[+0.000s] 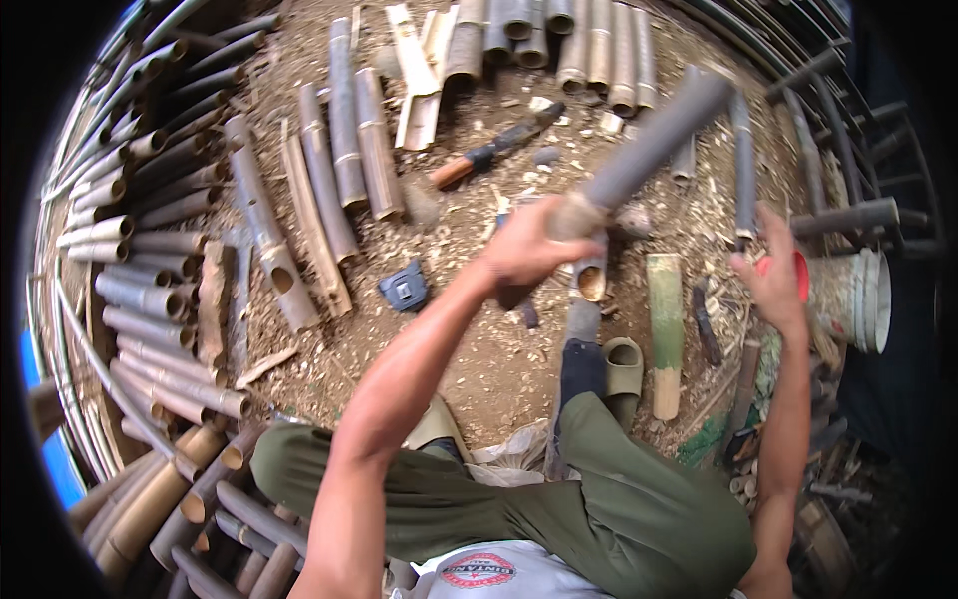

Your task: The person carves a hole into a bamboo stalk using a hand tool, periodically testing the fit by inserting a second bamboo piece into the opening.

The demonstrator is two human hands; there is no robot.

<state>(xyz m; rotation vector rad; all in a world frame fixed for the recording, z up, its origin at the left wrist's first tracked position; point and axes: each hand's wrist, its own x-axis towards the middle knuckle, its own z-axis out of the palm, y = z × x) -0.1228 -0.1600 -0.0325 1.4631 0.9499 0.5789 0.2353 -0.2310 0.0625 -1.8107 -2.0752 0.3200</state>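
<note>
My left hand [534, 245] is wrapped round the near end of a grey bamboo tube [649, 145], which slants up toward the far right. Below that hand, another bamboo piece with a cut opening [589, 280] stands near my shoe, partly hidden. My right hand [776, 278] is held out at the right with thumb and fingers apart and nothing visible between them. It is close to the lower end of a thin bamboo length [743, 165] and to a red rounded object [801, 275], mostly behind it; whether it touches either I cannot tell.
On the chip-strewn ground lie a tool with an orange-brown handle [454, 173], a dark blue tape measure [404, 287] and a green bamboo piece [665, 334]. Bamboo tubes are stacked at the left [150, 290] and lined up at the back [599, 50]. A white bucket [860, 299] lies right.
</note>
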